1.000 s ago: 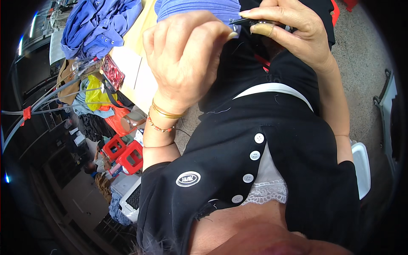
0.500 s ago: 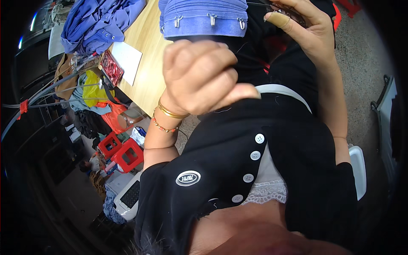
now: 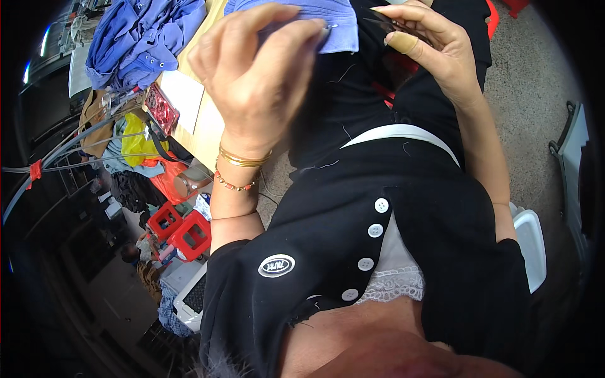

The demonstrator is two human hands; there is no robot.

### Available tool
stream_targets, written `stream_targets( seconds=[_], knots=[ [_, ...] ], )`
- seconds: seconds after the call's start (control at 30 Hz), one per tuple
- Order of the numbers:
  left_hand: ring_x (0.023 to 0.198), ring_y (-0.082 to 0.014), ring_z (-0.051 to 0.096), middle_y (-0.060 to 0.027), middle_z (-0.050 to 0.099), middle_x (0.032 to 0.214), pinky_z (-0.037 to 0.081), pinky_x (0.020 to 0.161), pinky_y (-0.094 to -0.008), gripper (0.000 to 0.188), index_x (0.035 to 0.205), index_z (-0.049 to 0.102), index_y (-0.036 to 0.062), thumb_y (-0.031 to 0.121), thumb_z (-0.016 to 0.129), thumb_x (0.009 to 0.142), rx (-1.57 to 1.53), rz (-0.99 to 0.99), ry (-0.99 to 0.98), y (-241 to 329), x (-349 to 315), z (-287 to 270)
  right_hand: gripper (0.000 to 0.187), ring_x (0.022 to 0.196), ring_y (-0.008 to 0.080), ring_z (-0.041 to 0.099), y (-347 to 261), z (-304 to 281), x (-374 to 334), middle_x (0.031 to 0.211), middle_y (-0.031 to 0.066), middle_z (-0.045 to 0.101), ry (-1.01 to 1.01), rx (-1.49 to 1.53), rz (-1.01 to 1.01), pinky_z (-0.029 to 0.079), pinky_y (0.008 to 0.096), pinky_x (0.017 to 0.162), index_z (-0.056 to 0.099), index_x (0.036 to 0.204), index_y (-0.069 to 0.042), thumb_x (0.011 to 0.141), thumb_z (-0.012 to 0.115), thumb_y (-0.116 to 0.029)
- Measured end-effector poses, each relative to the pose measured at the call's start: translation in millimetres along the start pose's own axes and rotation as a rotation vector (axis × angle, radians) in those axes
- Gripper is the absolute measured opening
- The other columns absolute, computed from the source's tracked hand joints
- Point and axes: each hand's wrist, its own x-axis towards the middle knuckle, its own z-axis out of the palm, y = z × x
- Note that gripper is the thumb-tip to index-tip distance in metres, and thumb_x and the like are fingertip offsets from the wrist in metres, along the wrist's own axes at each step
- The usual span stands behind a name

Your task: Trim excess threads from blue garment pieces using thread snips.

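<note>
My left hand (image 3: pixel 255 72), slightly blurred, reaches over the blue garment piece (image 3: pixel 343 39) at the top of the view. Its fingers are bent, with the tips closed at the garment's edge beside a small metal hook (image 3: pixel 333 26). That hand covers much of the piece, and the exact grip is partly hidden. On the right, my right hand (image 3: pixel 435 47) is closed around a dark pointed tool (image 3: pixel 394 25) that looks like thread snips. Its tip points toward the garment. A tan bandage (image 3: pixel 402 41) wraps the right thumb.
More blue garments (image 3: pixel 142 41) with metal eyelets lie on the wooden table (image 3: pixel 205 135) at left. Near its edge are white paper (image 3: pixel 183 94) and a red patterned packet (image 3: pixel 162 110). Red stools (image 3: pixel 191 236) and bags stand farther left. A wheeled frame (image 3: pixel 570 170) stands at right.
My left hand has gone from a loose fist in front of the garment up and left onto it. The row of hooks is now mostly covered. My right hand keeps the tool, shifted slightly.
</note>
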Motion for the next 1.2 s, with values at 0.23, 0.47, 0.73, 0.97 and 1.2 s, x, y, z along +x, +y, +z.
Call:
stream_targets(
  seconds=[0.23,0.47,0.73,0.97,1.2],
  knots=[
    [0.102,-0.0171,0.059,0.0016,0.071,0.105,0.041,0.091,-0.0297,0.023,0.097,0.078,0.0181,0.007,0.082,0.078,-0.099,-0.05,0.077,-6,-16,7,0.032,0.078,0.0065,0.06,-15,15,11,0.091,0.0019,0.067,0.062,-0.274,0.345,0.049,0.0201,0.072,0.069,0.118,0.003,0.086,0.075,0.002],
    [0.118,-0.0242,0.055,-0.01,0.06,0.126,0.046,0.099,-0.0346,0.056,0.123,0.065,0.0084,0.019,0.089,0.073,-0.16,-0.092,0.035,-15,-30,3,0.061,0.077,0.0037,0.045,-52,47,21,0.092,-0.0037,0.05,-0.037,-0.833,0.57,0.036,0.0169,0.064,0.064,0.13,-0.007,0.073,0.086,-0.002],
    [0.103,-0.0213,0.062,-0.0092,0.065,0.113,0.052,0.085,-0.0302,0.024,0.107,0.074,0.0077,-0.001,0.069,0.086,-0.536,-0.235,0.161,-44,-32,4,0.027,0.064,0.0042,0.037,-28,36,48,0.077,-0.0046,0.046,-0.272,-1.015,0.331,0.028,0.0208,0.057,0.071,0.101,-0.004,0.077,0.074,0.007],
    [0.092,-0.0071,0.055,0.0005,0.064,0.1,0.041,0.086,-0.0211,0.014,0.105,0.068,-0.0018,0.009,0.062,0.098,-1.126,-0.627,-0.132,-64,6,-23,0.019,0.066,0.0064,0.044,-40,11,78,0.078,-0.0008,0.054,0.013,-0.537,0.587,0.035,0.0214,0.059,0.067,0.103,0.003,0.098,0.065,-0.015],
    [0.095,-0.006,0.057,0.0027,0.065,0.099,0.041,0.089,-0.0205,0.017,0.105,0.069,0.0019,0.016,0.063,0.099,-1.099,-0.748,-0.288,-96,2,-7,0.021,0.059,0.0043,0.037,-27,11,88,0.072,-0.0011,0.05,0.097,-0.327,0.835,0.03,0.02,0.054,0.064,0.102,0.002,0.101,0.061,-0.018]
  ],
)
